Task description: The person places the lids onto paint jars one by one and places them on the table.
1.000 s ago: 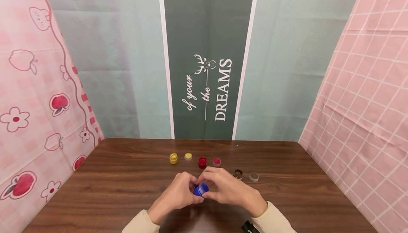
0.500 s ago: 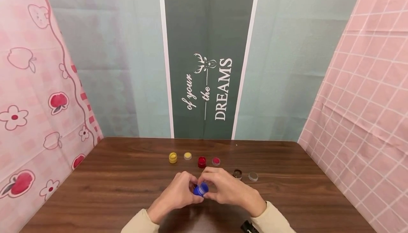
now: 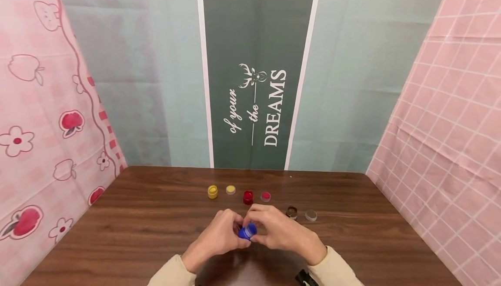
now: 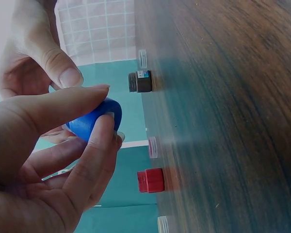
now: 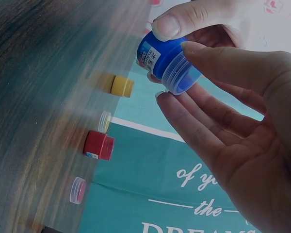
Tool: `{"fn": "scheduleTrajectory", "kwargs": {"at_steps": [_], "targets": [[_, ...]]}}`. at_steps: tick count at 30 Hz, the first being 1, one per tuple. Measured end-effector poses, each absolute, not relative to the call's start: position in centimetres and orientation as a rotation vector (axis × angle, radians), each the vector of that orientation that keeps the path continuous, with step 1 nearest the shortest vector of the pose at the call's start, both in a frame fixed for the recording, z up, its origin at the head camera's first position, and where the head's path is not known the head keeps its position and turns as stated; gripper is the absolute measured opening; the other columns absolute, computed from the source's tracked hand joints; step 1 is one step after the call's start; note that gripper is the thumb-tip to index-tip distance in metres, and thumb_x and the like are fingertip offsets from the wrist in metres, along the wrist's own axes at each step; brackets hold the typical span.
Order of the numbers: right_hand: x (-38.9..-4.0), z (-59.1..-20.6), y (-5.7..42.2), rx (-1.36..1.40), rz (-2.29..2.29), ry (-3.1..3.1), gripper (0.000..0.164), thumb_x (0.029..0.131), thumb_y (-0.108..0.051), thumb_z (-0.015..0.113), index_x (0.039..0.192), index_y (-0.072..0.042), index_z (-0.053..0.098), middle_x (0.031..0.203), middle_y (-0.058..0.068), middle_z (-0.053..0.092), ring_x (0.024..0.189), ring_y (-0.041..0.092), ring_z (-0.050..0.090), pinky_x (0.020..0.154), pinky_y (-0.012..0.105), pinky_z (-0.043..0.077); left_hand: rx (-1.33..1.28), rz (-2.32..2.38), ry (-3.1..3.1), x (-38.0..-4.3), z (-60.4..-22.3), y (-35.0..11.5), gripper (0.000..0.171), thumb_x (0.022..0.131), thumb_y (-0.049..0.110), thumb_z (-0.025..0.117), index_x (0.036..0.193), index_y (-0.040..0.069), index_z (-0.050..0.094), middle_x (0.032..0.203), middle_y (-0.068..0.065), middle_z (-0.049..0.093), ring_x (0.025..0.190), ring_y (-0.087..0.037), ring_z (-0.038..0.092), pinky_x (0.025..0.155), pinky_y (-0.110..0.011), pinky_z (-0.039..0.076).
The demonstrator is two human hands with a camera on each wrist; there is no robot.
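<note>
Above the front of the table, both hands meet at a small blue paint jar (image 3: 243, 234), tilted with its capped end toward the right. My left hand (image 3: 223, 234) grips the jar's body between thumb and fingers. On the clear ridged lid (image 5: 172, 74), my right hand (image 3: 279, 231) has its thumb on one side and a fingertip on the opposite edge. The lid sits on the jar in the right wrist view, and blue shows through it. A printed label (image 5: 149, 57) faces that camera. In the left wrist view, fingers hide most of the jar.
Farther back stand an uncapped yellow jar (image 3: 212, 192), a red jar (image 3: 248, 197) and a dark jar (image 3: 291, 212). To their right lie a yellow-stained lid (image 3: 231, 190), a red-stained lid (image 3: 265, 196) and a greyish lid (image 3: 311, 215). Curtains surround the wooden table (image 3: 156, 221).
The hands keep almost the same hold on the blue jar and its lid. The head view shifts slightly; the other jars and lids stay put on the table.
</note>
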State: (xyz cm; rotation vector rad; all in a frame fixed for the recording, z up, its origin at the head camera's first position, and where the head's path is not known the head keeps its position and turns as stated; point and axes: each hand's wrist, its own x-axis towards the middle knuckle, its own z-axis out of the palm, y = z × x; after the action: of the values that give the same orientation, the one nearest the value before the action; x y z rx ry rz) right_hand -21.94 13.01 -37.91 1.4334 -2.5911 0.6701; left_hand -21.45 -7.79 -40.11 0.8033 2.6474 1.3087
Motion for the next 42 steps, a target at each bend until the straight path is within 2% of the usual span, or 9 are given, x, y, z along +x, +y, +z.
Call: {"fn": "scheduleTrajectory", "kwargs": {"at_steps": [9,20,29,42], "targets": [[-22.04,-37.81,12.55,1.457,0.665,-2.553,0.023,0.084,-0.006,0.084,0.103,-0.009,0.071,0.1,-0.001,0.067,0.09,0.004,0.061,0.083,0.022,0.058,0.81,1.306,2.665,-21.38,-39.92,-8.18,0.016,0.074,0.013,0.09,0.083,0.009,0.077,0.065,0.004,0.071,0.056,0.0,0.057,0.051,-0.02,0.049],[-21.97,-37.8,12.6,1.373,0.783,-2.66,0.018,0.09,-0.009,0.079,0.106,-0.007,0.072,0.102,0.001,0.067,0.091,0.0,0.065,0.079,0.018,0.059,0.832,1.309,2.671,-21.48,-39.83,-8.03,0.017,0.073,0.012,0.09,0.082,0.009,0.077,0.062,0.002,0.069,0.053,0.001,0.054,0.048,-0.019,0.045],[-21.88,-37.78,12.75,1.29,0.801,-2.717,0.019,0.091,-0.013,0.078,0.108,-0.006,0.073,0.098,0.002,0.069,0.083,-0.002,0.064,0.074,0.018,0.059,0.84,1.319,2.647,-21.5,-39.84,-7.86,0.017,0.074,0.011,0.09,0.085,0.007,0.078,0.065,0.002,0.071,0.055,0.0,0.056,0.049,-0.02,0.048],[-21.99,-37.67,13.18,1.331,0.751,-2.624,0.016,0.093,-0.014,0.076,0.107,-0.008,0.072,0.102,0.0,0.069,0.09,0.005,0.067,0.079,0.02,0.058,0.823,1.317,2.638,-21.55,-40.01,-7.85,0.017,0.076,0.011,0.089,0.088,0.006,0.078,0.064,0.004,0.07,0.054,0.0,0.055,0.049,-0.02,0.047]]}}
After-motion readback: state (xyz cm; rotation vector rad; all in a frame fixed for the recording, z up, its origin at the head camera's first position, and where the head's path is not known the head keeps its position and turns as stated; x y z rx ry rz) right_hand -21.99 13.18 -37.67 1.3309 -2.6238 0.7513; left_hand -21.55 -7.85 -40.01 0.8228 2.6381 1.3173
